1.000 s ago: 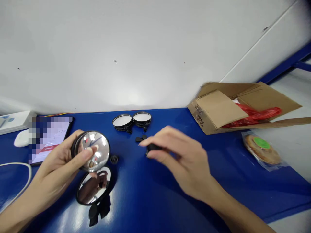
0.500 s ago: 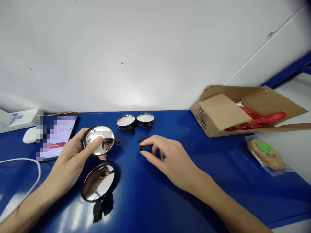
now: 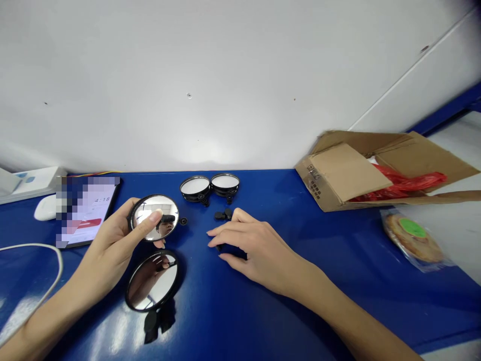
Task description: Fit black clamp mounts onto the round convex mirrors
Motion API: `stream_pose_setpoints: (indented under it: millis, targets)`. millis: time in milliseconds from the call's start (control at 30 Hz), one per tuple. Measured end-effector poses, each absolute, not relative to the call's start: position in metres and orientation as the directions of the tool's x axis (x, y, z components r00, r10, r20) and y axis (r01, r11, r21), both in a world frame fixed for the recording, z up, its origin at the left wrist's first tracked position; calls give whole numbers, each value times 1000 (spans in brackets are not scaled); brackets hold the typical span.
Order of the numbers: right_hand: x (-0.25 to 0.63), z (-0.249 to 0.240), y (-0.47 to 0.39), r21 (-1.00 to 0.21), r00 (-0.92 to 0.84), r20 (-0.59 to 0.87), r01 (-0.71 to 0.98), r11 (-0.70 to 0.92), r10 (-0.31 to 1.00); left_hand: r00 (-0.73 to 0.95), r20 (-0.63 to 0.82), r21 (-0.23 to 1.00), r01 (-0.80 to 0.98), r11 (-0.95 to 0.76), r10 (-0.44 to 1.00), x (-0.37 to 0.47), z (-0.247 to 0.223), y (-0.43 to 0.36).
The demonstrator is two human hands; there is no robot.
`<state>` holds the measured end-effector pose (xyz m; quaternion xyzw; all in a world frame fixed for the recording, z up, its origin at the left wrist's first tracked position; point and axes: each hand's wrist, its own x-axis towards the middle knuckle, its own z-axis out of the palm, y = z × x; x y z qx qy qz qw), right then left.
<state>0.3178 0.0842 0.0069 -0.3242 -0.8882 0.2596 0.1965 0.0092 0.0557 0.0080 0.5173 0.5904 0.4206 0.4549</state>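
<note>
A round mirror (image 3: 145, 208) with a black rim is gripped in my left hand (image 3: 116, 228), thumb lying across the glass. A small black ribbed knob (image 3: 183, 221) sticks out from its right side. My right hand (image 3: 251, 243) is low over the table, fingers curved around a small black part (image 3: 220, 247), mostly hidden by them. Just beyond the fingertips lies a black clamp piece (image 3: 223, 215). Below my left hand, another round mirror (image 3: 152, 283) rests tilted, its black clamp mount (image 3: 158, 323) toward me.
Two more black-rimmed mirrors (image 3: 195, 186) lie side by side near the wall. At left are a phone (image 3: 90, 210), a white mouse (image 3: 45, 207) and a white cable (image 3: 60, 265). An open cardboard box (image 3: 338, 175) and a wrapped pastry (image 3: 413, 238) occupy the right side.
My right hand has shifted slightly toward me with the small black part, and its fingers have spread. The clamp piece behind it now shows more fully. My left hand has barely moved.
</note>
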Motion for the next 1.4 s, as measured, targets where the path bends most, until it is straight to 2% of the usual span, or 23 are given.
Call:
stream_pose_setpoints:
  millis: [133, 300, 667, 800, 900, 1033, 1233, 1400]
  targets:
    - [319, 15, 85, -640, -725, 114, 469, 608, 679, -49, -99, 967, 230, 108, 994, 9, 8, 56]
    - [321, 15, 90, -633, -691, 50, 536, 558, 721, -55, -100, 959, 260, 111, 993, 10, 8, 57]
    - [326, 16, 91, -610, -666, 36, 576, 544, 745, -29, -64, 963, 261, 69, 998, 12, 11, 56]
    - [326, 13, 92, -585, -726, 127, 495, 642, 676, -42, -72, 961, 265, 80, 997, 12, 12, 56]
    - [324, 10, 91, -499, -792, 215, 414, 761, 572, -46, -74, 963, 258, 83, 996, 13, 12, 57]
    - [319, 9, 88, -434, -781, 250, 438, 788, 572, -58, -78, 962, 258, 90, 995, 14, 13, 56]
    - [318, 0, 88, -513, -741, 299, 406, 756, 601, -58, -84, 959, 267, 96, 995, 13, 10, 57]
    - [320, -2, 91, -639, -713, 234, 400, 658, 661, -59, -91, 961, 258, 103, 994, 13, 12, 57]
